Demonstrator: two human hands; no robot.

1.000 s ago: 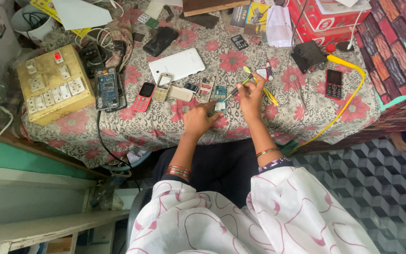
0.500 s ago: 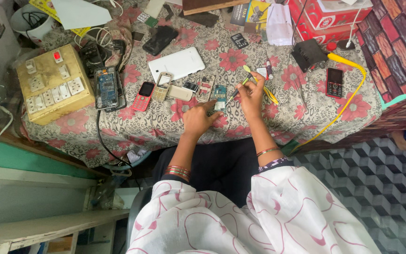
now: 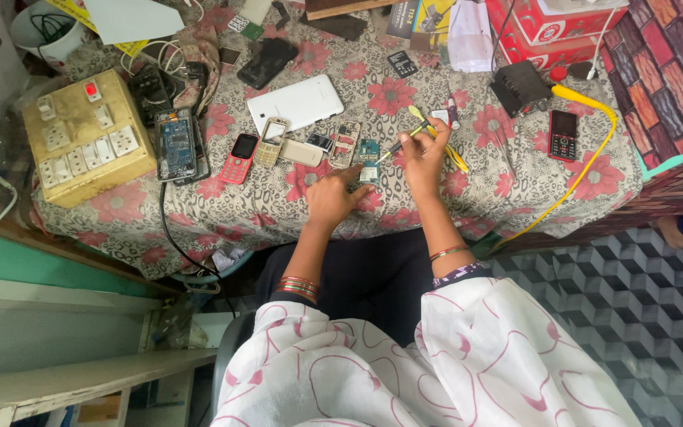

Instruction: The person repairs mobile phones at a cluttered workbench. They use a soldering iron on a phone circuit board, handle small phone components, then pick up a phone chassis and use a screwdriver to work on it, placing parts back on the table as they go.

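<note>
Honestly, not much has shifted in the last second. Compared with the earlier frames the view sits about the same and both hands are parked in the same spot over the small circuit board [image 3: 369, 171] near the front edge of the bench [image 3: 278, 213]. So the work looks like it's in a steady, fiddly stretch, not a change of step.

The left hand [image 3: 332, 199] lies low on the flowered cloth with a finger stretched out to the board, touching or pinning its near edge; it isn't wrapped around anything. The right hand [image 3: 423, 153] is closed in a pinch on a thin yellow-handled tool [image 3: 398, 145], its tip angled down toward the top of the board. Whether the tip actually touches is too small to tell.

Just left of the board sits a row of phone parts: an opened handset shell [image 3: 345, 143], a beige cover [image 3: 302, 152], a bar phone with keypad [image 3: 272, 141] and a pink phone [image 3: 239, 157]. A white tablet back [image 3: 295, 103] lies behind them, a wooden switch board [image 3: 87, 134] is well off to the left, and a red phone [image 3: 563, 134] by a yellow cable [image 3: 594, 150] to the right.
</note>
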